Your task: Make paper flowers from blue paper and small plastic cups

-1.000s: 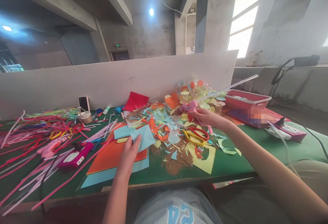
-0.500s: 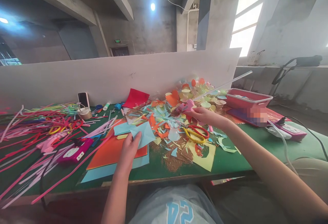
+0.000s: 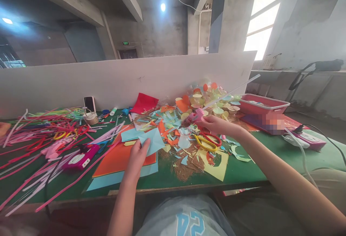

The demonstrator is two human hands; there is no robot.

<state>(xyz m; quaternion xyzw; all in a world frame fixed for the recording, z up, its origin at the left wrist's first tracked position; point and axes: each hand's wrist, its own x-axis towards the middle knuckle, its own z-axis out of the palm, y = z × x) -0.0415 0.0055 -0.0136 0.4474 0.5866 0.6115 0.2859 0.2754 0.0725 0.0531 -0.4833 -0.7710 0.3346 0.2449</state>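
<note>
My left hand (image 3: 138,156) pinches a light blue sheet of paper (image 3: 154,140) with the thumb on top, over the orange paper (image 3: 116,160). A second blue piece (image 3: 130,134) lies beside it. In my right hand (image 3: 216,125) is a pink hot glue gun (image 3: 197,115), its nozzle pointing left above the paper scraps (image 3: 169,120). A long clear glue stick (image 3: 235,90) slants up to the right from its back. Scissors with yellow handles (image 3: 204,145) and a red-handled pair (image 3: 216,139) lie just below the gun.
Pipe cleaners (image 3: 29,149) and another pink glue gun (image 3: 55,149) spread over the left side. A purple power strip (image 3: 81,158) sits there. At the right are a pink basket (image 3: 265,108) and a second power strip (image 3: 310,140). A white board (image 3: 113,81) stands behind.
The view has shifted slightly. In my right hand the glue gun has tilted a little, bringing the glue stick's far end left. Part of another person's hand has appeared at the left edge.
</note>
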